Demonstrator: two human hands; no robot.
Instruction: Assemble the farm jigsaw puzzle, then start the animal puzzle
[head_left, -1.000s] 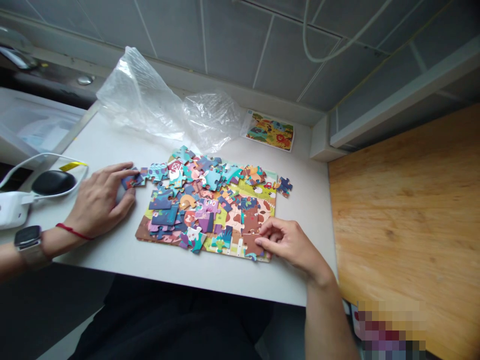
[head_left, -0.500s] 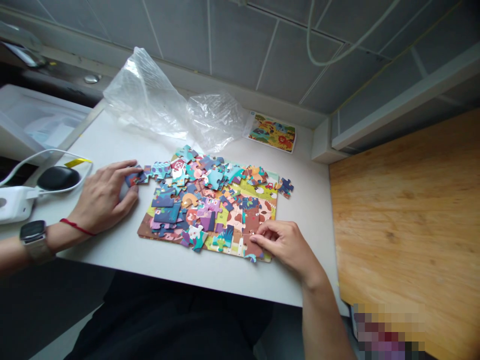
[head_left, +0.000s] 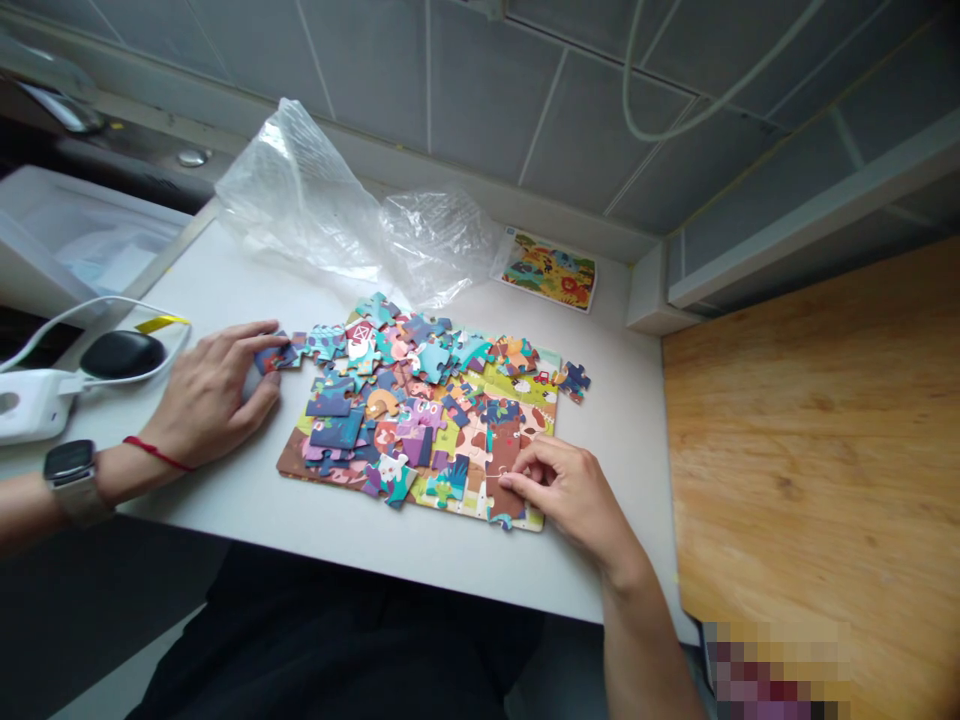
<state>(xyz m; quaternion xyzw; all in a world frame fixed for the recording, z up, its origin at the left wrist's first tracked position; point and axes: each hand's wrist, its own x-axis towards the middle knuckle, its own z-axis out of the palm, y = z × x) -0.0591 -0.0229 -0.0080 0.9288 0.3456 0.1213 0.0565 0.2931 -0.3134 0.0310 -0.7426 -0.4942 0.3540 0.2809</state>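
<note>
My left hand [head_left: 219, 388] lies on the white table, fingers stretched out and thumb apart. Its fingertips are beside a dark blue and red puzzle piece [head_left: 271, 356], seemingly touching it. At the right, my right hand [head_left: 564, 490] has thumb and forefinger pinched at the edge of a brown puzzle piece [head_left: 506, 497]. That piece sits below another brown piece [head_left: 504, 452] with a dark blue top, a thin gap line between them. Under both is a picture puzzle board [head_left: 298, 455], heaped with many loose colourful pieces [head_left: 412, 410].
Crumpled clear plastic [head_left: 322, 210] lies behind the board, beside a small animal picture card [head_left: 549, 268]. On the left are a white charger [head_left: 34, 405] with its cable and a black oval object [head_left: 122, 354]. A wooden surface [head_left: 810, 450] adjoins the table [head_left: 622, 400] at the right.
The view has shifted slightly. Both hands keep nearly the same places, and the brown pieces under my right fingers look almost unmoved.
</note>
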